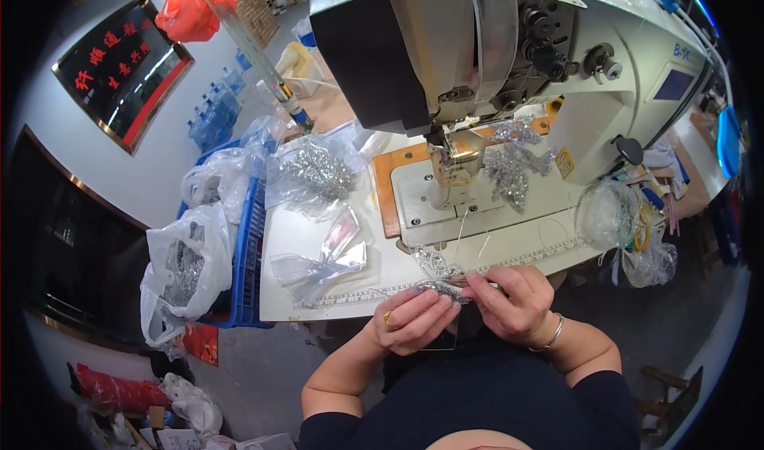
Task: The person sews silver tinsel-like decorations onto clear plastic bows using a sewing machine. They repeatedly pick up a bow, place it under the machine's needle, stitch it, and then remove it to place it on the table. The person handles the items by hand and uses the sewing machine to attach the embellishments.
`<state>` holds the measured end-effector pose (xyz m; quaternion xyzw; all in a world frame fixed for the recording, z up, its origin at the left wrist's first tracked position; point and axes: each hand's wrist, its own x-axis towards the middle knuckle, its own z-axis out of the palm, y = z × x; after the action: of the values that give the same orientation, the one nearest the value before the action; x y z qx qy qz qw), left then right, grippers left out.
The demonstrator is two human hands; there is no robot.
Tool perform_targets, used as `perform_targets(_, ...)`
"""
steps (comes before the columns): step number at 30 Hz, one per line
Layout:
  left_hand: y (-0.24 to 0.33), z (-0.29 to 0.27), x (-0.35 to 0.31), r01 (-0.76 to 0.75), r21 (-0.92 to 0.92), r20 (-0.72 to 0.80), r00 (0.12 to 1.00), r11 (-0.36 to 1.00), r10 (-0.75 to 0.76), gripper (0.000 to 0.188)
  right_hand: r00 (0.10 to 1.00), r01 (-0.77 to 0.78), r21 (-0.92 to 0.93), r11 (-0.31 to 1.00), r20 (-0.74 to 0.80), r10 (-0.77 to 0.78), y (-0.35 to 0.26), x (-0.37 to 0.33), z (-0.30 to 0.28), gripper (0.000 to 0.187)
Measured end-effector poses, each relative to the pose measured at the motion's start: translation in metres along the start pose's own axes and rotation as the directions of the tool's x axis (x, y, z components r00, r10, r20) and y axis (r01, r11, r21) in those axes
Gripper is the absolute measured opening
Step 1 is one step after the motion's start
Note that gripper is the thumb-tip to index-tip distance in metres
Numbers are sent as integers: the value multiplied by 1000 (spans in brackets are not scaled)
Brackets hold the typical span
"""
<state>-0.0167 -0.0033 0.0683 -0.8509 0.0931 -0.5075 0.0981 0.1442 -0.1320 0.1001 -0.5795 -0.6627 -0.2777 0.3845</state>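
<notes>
At the table's front edge, my left hand point(415, 320) and my right hand point(515, 302) are both closed on a silver, sparkling rhinestone piece point(434, 264). Part of this piece fans out beyond my fingers, lying toward the sewing machine point(454, 159). My left fingers fold around its near end, while my right thumb and fingertips pinch its right side. Thin threads run from the needle area down toward the piece. To the left on the white tabletop lie clear plastic strips point(325, 263). Whether a small tool is between my right fingers cannot be made out.
A heap of glittering pieces point(314, 167) lies behind the strips, and more sparkling pieces point(509, 171) sit right of the needle. On the left stands a blue basket point(247, 267) with white plastic bags point(191, 259). A bag of clear material point(611, 215) is at the table's right end.
</notes>
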Motion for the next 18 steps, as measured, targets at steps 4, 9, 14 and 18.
perform_targets(4,1,1,2,16,13,4,1000,1000,-16,22,1000,-21,-13,1000,6,21,-2,-1,3,29)
perform_targets(9,1,2,1,45,-13,-5,999,999,-45,23,995,-93,73,993,-14,94,0,2,3,27)
perform_targets(14,-17,3,1,239,-561,34,963,793,-267,20,972,-143,348,927,224,66,31,23,-17,23)
perform_targets(18,-37,3,-5,385,-913,329,890,133,-317,25,834,-251,570,782,538,-125,57,51,-24,13)
